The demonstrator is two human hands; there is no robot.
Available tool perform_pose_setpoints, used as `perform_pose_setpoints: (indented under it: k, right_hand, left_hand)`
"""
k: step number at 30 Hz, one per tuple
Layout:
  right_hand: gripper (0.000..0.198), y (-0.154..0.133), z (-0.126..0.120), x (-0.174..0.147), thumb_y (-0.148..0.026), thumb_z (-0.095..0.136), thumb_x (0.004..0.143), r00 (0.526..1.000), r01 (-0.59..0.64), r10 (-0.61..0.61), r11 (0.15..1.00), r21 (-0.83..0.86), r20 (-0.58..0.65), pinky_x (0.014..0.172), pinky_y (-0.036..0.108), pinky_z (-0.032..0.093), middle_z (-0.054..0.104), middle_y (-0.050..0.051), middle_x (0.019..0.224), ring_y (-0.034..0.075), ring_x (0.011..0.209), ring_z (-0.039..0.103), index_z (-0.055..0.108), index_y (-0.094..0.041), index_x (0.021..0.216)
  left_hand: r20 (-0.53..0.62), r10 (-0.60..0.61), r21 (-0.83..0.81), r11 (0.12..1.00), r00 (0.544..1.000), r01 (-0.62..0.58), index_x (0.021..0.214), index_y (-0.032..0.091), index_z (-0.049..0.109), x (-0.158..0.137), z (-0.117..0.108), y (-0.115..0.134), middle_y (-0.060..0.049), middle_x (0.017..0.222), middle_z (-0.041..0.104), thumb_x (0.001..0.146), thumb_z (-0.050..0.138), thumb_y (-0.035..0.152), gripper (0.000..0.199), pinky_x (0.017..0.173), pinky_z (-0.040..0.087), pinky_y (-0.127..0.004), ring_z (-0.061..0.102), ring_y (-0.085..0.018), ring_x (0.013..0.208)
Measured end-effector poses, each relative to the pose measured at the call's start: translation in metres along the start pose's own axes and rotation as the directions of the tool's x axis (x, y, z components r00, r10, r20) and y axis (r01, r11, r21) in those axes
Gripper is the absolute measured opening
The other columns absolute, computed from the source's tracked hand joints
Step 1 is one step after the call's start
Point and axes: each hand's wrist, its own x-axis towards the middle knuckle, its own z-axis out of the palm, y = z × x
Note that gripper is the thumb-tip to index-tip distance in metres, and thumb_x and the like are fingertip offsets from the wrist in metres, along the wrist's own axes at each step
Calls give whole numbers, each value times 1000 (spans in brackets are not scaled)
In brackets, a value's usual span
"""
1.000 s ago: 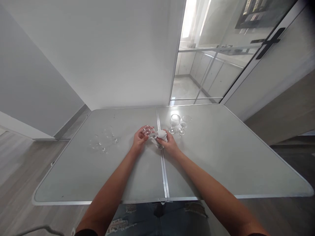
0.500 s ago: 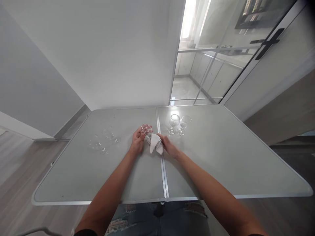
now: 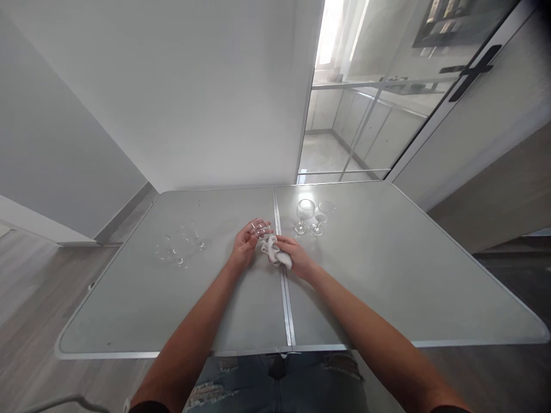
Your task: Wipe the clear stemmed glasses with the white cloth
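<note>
Near the middle of the table, my left hand [image 3: 244, 246] is closed around the bowl of a clear stemmed glass [image 3: 260, 227]. My right hand [image 3: 297, 254] grips a white cloth [image 3: 276, 252], bunched against the lower end of that glass. The cloth hides the stem and foot. Two more stemmed glasses stand upright just beyond my right hand: a near one [image 3: 305, 211] and, close beside it on the right, another [image 3: 321, 218].
The grey folding table [image 3: 387, 275] has a metal seam [image 3: 286, 310] down its middle. Further clear glasses [image 3: 178, 252], faint against the surface, are on its left half. A white wall [image 3: 215, 115] and a glass door [image 3: 357, 126] border the far edge.
The cloth has been gathered up and turned in my right hand, now bunched instead of hanging down. The held glass has shifted slightly to the right.
</note>
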Motion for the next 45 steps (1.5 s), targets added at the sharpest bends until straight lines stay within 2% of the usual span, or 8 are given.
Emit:
perform_pose_setpoints:
  k: [3, 6, 12, 19, 23, 30, 37, 45]
  right_hand:
    - [45, -3, -2, 0, -63, 52, 87, 990, -111, 93, 980, 168, 110, 60, 32, 45, 59, 4, 70, 18, 62, 55, 61, -19, 85]
    - [40, -3, -2, -1, -58, 63, 85, 998, 56, -61, 987, -149, -29, 63, 30, 44, 65, 3, 77, 18, 67, 57, 66, -19, 94]
    - [36, 4, -2, -1, -40, 61, 92, 881, 182, -465, 506, -843, -88, 85, 38, 46, 71, 12, 100, 26, 91, 63, 65, -17, 119]
    - [41, -1, -8, -1, -58, 58, 88, 999, -34, 34, 999, -5, 32, 63, 31, 46, 64, 4, 74, 18, 64, 57, 65, -18, 92]
    - [44, -2, -8, -1, -62, 60, 85, 981, -178, 150, 948, 263, 124, 62, 32, 47, 61, 3, 70, 17, 62, 56, 64, -19, 89]
    - [32, -4, 3, -4, -41, 76, 75, 944, 173, -272, 891, -420, -188, 72, 29, 44, 67, 0, 86, 18, 78, 56, 69, -21, 99]
    - [43, 17, -5, 6, -60, 61, 88, 837, 186, -109, 978, 92, -536, 75, 30, 50, 68, 4, 95, 20, 90, 62, 66, -22, 107]
    - [38, 15, 1, 8, -60, 68, 85, 871, 216, -58, 937, 274, -488, 81, 33, 55, 69, 5, 97, 21, 102, 65, 66, -26, 100]
  left_hand:
    - [16, -10, 7, 1000, 1000, 10, 136, 16, 59, -1, 1, 2, -22, 138, 62, 74, 83, 52, 75, 107, 47, -49, 69, -33, 113]
    - [18, 5, 2, 1000, 1000, -5, 136, 17, 59, -1, 3, 2, -22, 139, 61, 75, 83, 51, 74, 107, 47, -50, 69, -33, 115]
    - [-26, 68, 7, 998, 997, -68, 134, 21, 58, 1, 4, -1, -20, 140, 61, 73, 87, 45, 71, 108, 46, -50, 66, -34, 119]
    - [8, 25, 10, 1000, 1000, -25, 133, 17, 61, -1, 4, -1, -20, 132, 65, 75, 84, 51, 71, 110, 46, -51, 68, -33, 116]
    - [0, 23, 31, 999, 1000, -23, 131, 17, 63, -1, 4, -1, -19, 131, 67, 75, 82, 55, 71, 108, 47, -49, 69, -32, 114]
    - [-53, 76, 12, 997, 996, -76, 131, 18, 62, 3, 1, -3, -19, 135, 64, 73, 86, 48, 70, 103, 51, -46, 69, -31, 114]
    - [-130, 122, 0, 992, 984, -123, 134, 20, 60, 5, -2, 2, -15, 127, 63, 69, 89, 49, 76, 85, 59, -36, 66, -26, 111]
    - [-187, 161, -23, 985, 969, -168, 123, 30, 50, 5, 4, 9, -12, 141, 54, 69, 88, 49, 68, 102, 54, -45, 66, -27, 119]
